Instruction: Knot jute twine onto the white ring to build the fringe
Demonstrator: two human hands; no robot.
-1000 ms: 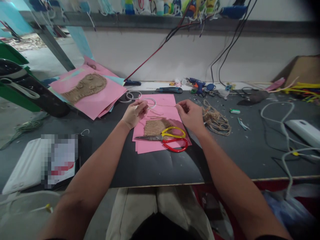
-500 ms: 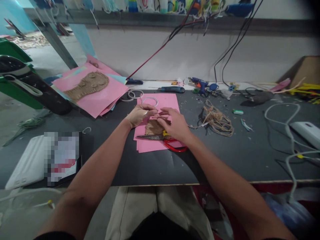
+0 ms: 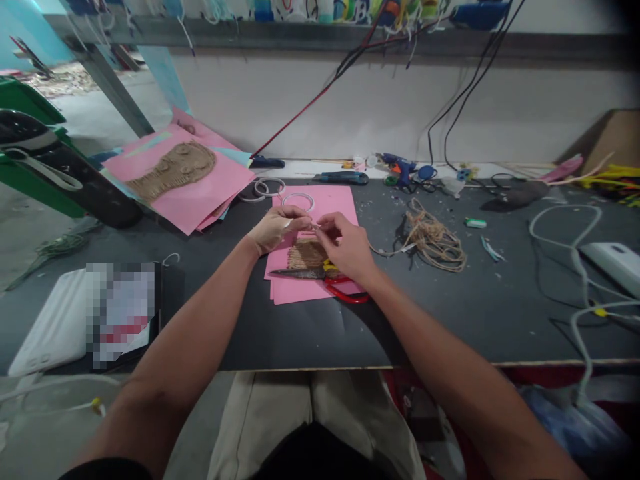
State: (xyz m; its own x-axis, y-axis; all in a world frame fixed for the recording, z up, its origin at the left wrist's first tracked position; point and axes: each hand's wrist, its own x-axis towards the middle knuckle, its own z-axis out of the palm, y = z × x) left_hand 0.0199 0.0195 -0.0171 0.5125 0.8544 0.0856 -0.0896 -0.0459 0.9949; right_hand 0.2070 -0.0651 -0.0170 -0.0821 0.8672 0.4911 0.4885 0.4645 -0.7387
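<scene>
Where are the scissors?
Head view, near the centre: the scissors lie across the pink paper along the near edge of the brown cord patch, the right hand hiding part of the yellow handle.

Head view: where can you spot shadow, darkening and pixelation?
In the head view, a shadow lies on the table beside the right forearm; the head view's upper right corner fades to black; pixelated blocks sit at the head view's left.

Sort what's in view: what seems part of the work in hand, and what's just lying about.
Likely part of it:
thin strand at the fingertips of the left hand and right hand
pink sheets
brown twine patch
scissors
twine bundle

Probably just lying about:
black bottle
utility knife
white device on the right
</scene>
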